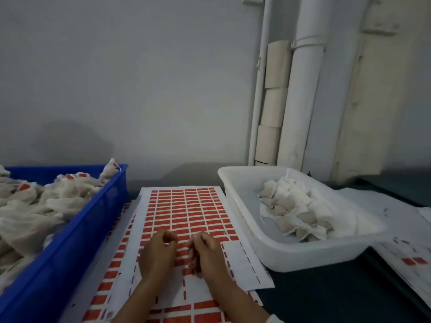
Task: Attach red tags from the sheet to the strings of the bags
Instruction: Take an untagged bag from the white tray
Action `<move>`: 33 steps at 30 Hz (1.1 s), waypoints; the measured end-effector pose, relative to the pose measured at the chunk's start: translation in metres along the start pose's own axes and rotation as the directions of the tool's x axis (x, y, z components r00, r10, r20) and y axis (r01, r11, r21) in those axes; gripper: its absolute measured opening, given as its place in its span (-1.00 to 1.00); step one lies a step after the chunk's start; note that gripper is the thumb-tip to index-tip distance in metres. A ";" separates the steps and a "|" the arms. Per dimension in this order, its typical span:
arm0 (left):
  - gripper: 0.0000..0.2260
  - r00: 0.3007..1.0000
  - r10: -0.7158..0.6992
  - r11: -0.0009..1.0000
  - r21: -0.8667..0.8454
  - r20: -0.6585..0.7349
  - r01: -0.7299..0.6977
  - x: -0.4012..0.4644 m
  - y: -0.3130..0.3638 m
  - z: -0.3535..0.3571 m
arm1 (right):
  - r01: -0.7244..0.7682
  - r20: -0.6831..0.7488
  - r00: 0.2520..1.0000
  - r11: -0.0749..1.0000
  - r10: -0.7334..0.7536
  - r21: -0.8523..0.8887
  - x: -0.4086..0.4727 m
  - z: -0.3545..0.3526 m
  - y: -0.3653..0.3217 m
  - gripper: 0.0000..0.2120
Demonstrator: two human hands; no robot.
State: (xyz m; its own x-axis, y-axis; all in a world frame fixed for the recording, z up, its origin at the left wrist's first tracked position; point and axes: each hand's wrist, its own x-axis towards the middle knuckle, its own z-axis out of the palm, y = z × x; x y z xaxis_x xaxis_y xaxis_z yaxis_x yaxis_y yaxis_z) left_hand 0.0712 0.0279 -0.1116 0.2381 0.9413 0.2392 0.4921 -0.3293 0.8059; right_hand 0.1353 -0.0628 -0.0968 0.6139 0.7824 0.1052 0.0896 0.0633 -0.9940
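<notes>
A white sheet [186,206] covered with rows of red tags [197,218] lies in front of me, on top of other sheets. Both my hands hover over its near part, close together. My left hand [158,251] has its fingers curled in, and I see nothing in them. My right hand [206,251] has its fingers bent down onto the tags; whether it pinches one is hidden. A blue crate [70,241] on the left holds several tagged bags [58,201]. On the right, a white tub [291,255] holds several bags without tags [293,210].
More sheets with few red tags left lie at the right on the dark table [326,297]. White pipes [300,101] and cardboard rolls [272,106] stand against the grey wall behind the tub.
</notes>
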 end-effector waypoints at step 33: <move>-0.94 0.995 0.033 0.995 0.093 0.089 -0.042 -0.005 0.000 0.005 | -0.355 -0.363 0.926 0.563 0.103 -0.747 0.140 -0.236 -0.046 -0.89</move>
State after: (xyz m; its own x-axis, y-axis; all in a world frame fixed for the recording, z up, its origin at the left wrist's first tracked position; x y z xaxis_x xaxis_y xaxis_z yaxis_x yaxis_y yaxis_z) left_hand 0.0741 0.0223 -0.1152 0.3281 0.9194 0.2168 0.5576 -0.3737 0.7412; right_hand 0.4024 -0.1027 -0.0289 0.8622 0.5066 0.0061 0.4181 -0.7047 -0.5732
